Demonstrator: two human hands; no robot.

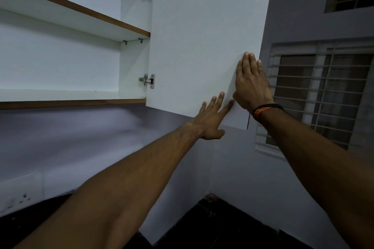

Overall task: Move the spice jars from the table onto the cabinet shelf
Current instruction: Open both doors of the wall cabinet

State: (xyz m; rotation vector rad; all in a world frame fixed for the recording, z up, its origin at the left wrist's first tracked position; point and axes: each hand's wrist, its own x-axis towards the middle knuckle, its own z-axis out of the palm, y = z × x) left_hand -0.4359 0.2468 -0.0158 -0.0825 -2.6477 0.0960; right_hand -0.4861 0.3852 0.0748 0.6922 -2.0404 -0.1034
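Up at the open cabinet (60, 56), both hands are laid flat on the white door (202, 36). Left hand (212, 119) is spread, fingers straight, against its lower edge; right hand (251, 85), fingers together, is pressed near the outer edge. Bare shelves (70, 97) are seen. No jars are in view. Dark counter (222, 224) is glimpsed below.

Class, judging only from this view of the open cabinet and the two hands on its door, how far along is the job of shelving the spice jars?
Done: the cabinet door stands open, showing the lower shelf and upper shelf. In hand: the left hand and right hand lie flat on the door with straight fingers, holding nothing. Left: no jars show on either shelf, and none is in view, so moving them appears not yet begun.
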